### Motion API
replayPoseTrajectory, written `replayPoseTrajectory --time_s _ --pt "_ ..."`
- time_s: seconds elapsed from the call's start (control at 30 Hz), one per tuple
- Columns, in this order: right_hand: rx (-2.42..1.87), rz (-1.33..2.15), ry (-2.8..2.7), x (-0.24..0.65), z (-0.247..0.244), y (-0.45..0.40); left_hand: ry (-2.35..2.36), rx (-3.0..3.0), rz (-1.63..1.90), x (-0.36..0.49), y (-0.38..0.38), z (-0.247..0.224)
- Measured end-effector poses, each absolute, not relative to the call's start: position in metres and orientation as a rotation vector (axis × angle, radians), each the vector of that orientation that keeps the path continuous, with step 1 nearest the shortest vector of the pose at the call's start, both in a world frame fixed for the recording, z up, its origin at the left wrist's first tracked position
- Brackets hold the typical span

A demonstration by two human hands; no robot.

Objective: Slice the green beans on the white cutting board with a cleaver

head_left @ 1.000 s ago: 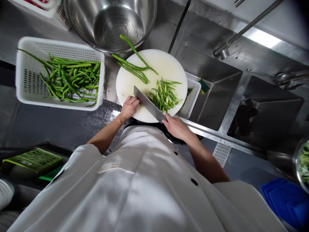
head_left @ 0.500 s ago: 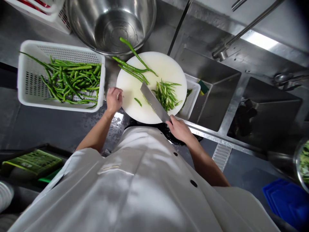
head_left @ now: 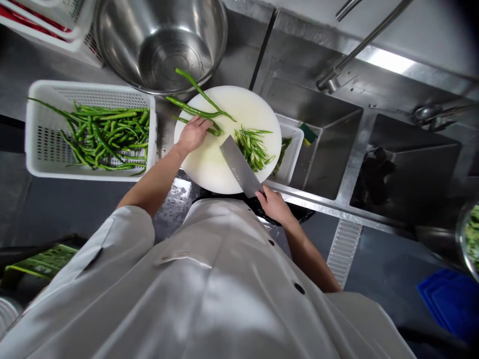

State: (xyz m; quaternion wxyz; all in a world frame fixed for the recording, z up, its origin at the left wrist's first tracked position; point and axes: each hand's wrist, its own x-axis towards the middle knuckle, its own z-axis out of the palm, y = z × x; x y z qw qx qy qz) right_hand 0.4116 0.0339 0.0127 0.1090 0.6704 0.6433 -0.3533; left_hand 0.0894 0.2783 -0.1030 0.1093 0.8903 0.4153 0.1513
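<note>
My right hand [head_left: 275,203] is wrapped round the handle of a cleaver [head_left: 238,166], its broad blade lying across the white round cutting board [head_left: 202,174]. Just right of the blade is a heap of sliced green chili peppers [head_left: 254,148]. My left hand [head_left: 195,132] is at the board's left side, fingers closed over a whole green chili pepper [head_left: 215,132]; the fingertips are partly hidden. Above that hand, more long chili peppers [head_left: 194,107] lie across the board, their stem ends reaching past its rim.
A white perforated basket [head_left: 33,167] of whole green chilies stands at left. Behind is a large steel bowl [head_left: 217,50]. To the right are a sink [head_left: 329,164], a smaller white basket [head_left: 295,159] and a sponge [head_left: 308,133]. Red contents show in a crate [head_left: 71,45] at the upper left.
My left hand has moved from the board's left edge up and right onto the chili peppers. A small green piece left of the blade is no longer visible. The cleaver has shifted slightly.
</note>
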Motion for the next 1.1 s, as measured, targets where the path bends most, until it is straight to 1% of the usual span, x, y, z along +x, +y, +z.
replayPoseTrajectory --time_s 0.1,0.2,0.33,0.57,0.77,0.93,1.0,1.1 --pt "1.932 -1.028 1.886 0.412 0.021 0.028 1.23 2.649 0.51 0.083 0.229 -0.099" --pt "1.864 -0.944 1.847 0.405 0.03 0.023 1.323 2.613 0.547 0.09 0.175 -0.105" --pt "1.75 -0.887 1.833 0.398 0.039 0.025 1.392 2.518 0.562 0.103 0.139 -0.119" --pt "1.581 -0.814 1.88 0.39 0.07 0.04 1.38 2.47 0.52 0.101 0.144 -0.122" --pt "1.622 -0.902 1.942 0.358 0.049 0.064 1.388 2.48 0.626 0.099 0.138 -0.124" --pt "1.684 -0.878 1.962 0.366 0.046 0.073 1.739 2.348 0.786 0.065 0.15 -0.105" --pt "1.71 -0.891 1.95 0.375 0.048 0.071 1.747 2.353 0.762 0.057 0.163 -0.099" --pt "1.743 -0.894 1.942 0.389 0.05 0.062 1.564 2.447 0.623 0.066 0.178 -0.1"
